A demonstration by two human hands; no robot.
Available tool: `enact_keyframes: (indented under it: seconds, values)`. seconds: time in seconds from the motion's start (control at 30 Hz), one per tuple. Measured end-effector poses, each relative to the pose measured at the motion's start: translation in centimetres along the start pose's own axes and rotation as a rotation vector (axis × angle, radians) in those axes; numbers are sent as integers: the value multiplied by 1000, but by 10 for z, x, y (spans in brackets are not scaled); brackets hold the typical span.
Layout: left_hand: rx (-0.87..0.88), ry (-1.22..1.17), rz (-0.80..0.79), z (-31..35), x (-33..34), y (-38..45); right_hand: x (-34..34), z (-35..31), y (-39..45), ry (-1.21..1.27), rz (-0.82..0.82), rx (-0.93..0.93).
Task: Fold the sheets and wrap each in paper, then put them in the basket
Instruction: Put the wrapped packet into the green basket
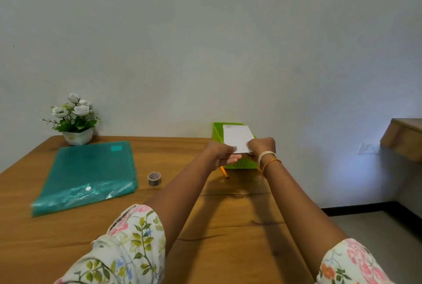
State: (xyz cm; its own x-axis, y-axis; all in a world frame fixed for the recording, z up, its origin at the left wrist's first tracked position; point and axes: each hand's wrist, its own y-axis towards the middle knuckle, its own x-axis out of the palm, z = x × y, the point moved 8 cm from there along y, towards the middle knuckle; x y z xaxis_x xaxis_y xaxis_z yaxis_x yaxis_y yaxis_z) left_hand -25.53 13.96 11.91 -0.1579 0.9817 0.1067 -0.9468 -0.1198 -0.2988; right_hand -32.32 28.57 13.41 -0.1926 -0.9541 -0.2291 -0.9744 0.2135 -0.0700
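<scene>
Over the green basket [237, 165], left hand [220, 154] and right hand [262, 145] pinch the white packet's [237, 138] near edge. Judging by this, it's the basket step; next, lower and release.

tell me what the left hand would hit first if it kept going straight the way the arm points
Most likely the green basket: the left hand, holding the white paper with the right hand, points forward over its near edge. Beyond it is the wall. Depth is hard to judge, so the hand's height above the basket is unclear.
</scene>
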Motion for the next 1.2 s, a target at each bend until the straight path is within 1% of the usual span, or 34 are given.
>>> enact_keyframes:
  seconds: [0.1,0.17,0.23,0.37,0.47,0.53,0.57,0.6,0.67,0.7,0.73,0.77,0.8,0.83,0.87,0.9,0.97,1.0,1.03,1.1,1.2]
  values:
    - [15,137,26,-1,4,7,-8,3,16,-175,43,-15]
    - [40,246,110,-2,-4,13,-12,4,25,-268,44,-25]
    - [101,315,193,-3,-16,18,-14,5,32,-365,46,-44]
    - [188,325,267,-11,-37,23,-13,3,39,-529,63,-112]
    - [184,356,280,-18,-50,22,1,7,45,-693,-23,-137]
    - [183,389,273,-23,-56,20,5,13,41,-762,-33,-118]
    - [190,407,273,-25,-60,19,7,12,35,-786,1,-156]
    - [210,434,279,-27,-63,17,9,9,26,-796,70,-237]
    - [286,517,321,-30,-71,11,14,-1,-7,-718,243,-472]
    - [331,575,357,-31,-75,6,19,-4,-27,-650,292,-598]
    - [378,657,415,-32,-81,0,27,-4,-47,-590,299,-712]
    - [430,764,496,-33,-88,-8,37,-1,-63,-558,273,-806]
    - [482,879,594,-33,-96,-17,50,6,-75,-552,214,-877]
    - [524,967,684,-34,-104,-25,63,15,-83,-568,141,-902]
    - [525,1019,749,-38,-113,-30,74,26,-84,-604,76,-876]
    - [474,1046,789,-45,-123,-33,83,38,-82,-657,31,-811]
    - [271,1070,810,-63,-146,-33,92,62,-70,-771,-9,-630]
    - [168,1076,799,-72,-155,-33,94,70,-64,-815,-19,-545]
    - [101,1076,778,-78,-161,-31,95,76,-58,-853,-36,-477]
    - [88,1061,745,-81,-168,-29,103,83,-51,-935,-81,-433]
    - [200,1051,717,-80,-168,-19,123,85,-51,-999,-114,-488]
